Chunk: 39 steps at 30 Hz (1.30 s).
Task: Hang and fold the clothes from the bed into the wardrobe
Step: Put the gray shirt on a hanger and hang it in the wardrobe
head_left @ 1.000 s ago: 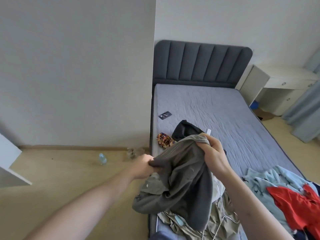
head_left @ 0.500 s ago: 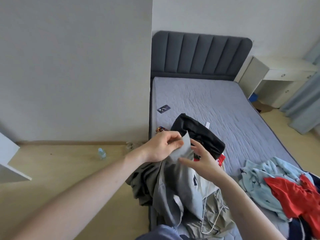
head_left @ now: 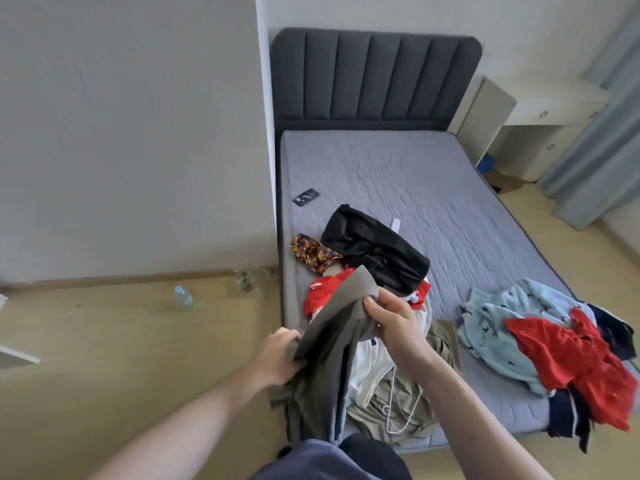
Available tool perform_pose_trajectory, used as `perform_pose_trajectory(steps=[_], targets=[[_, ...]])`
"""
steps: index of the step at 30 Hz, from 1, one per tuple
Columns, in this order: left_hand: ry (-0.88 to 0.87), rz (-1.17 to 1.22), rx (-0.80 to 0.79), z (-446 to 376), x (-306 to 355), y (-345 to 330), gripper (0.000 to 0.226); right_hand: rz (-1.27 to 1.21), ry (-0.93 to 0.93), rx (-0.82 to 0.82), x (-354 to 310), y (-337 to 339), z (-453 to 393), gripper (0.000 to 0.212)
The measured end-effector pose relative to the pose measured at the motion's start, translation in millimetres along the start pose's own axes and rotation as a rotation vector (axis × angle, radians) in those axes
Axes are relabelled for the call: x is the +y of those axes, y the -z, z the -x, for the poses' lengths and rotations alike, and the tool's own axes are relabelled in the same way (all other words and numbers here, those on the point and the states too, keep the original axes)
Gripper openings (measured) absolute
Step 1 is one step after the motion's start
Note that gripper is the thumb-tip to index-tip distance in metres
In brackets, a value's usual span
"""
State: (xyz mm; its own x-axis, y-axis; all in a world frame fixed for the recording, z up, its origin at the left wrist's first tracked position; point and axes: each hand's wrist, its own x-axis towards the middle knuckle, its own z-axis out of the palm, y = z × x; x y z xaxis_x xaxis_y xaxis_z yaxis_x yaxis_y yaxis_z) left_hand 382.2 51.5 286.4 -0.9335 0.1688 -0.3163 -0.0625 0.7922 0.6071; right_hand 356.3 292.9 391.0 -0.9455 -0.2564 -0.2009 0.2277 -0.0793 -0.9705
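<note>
Grey garment held up over near left corner of bed, lower part hanging past mattress edge. Left hand: grip closed on garment's left edge. Right hand: grip pinching upper fold of same garment, thumb on top. Beneath: white and khaki clothes with wire hanger. Black garment and red item just beyond. Pale blue, red, navy pile at right. Phone on mattress. Bottle on floor.

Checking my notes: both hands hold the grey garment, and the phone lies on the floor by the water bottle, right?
Not quite. In the head view the phone lies on the bed. Both hands, left and right, do hold the grey garment.
</note>
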Motion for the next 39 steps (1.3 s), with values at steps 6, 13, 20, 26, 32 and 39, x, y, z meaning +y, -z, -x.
perform_pose_trajectory(steps=[6,13,20,26,32,39], targets=[[0.395,0.265,0.216,-44.9,0.7,-17.6,0.025,-0.016,-0.169,0.224,37.1,73.6,-1.0,0.023],[0.353,0.095,0.383,-86.9,16.3,17.7,0.051,0.167,-0.599,0.545,139.9,192.8,-25.6,0.022],[0.340,0.196,0.199,-119.0,42.7,-24.3,0.046,0.458,-0.953,0.381,269.6,272.5,-40.5,0.030],[0.453,0.296,0.102,-158.1,27.5,-80.7,0.045,0.407,-1.173,0.374,377.1,290.8,-69.1,0.054],[0.600,0.340,-0.038,-167.8,6.2,-104.7,0.027,0.283,-1.299,0.485,465.9,301.2,-101.5,0.071],[0.717,0.163,0.053,-166.7,-4.4,-111.9,0.044,0.170,-1.294,0.501,508.8,313.7,-106.3,0.034]])
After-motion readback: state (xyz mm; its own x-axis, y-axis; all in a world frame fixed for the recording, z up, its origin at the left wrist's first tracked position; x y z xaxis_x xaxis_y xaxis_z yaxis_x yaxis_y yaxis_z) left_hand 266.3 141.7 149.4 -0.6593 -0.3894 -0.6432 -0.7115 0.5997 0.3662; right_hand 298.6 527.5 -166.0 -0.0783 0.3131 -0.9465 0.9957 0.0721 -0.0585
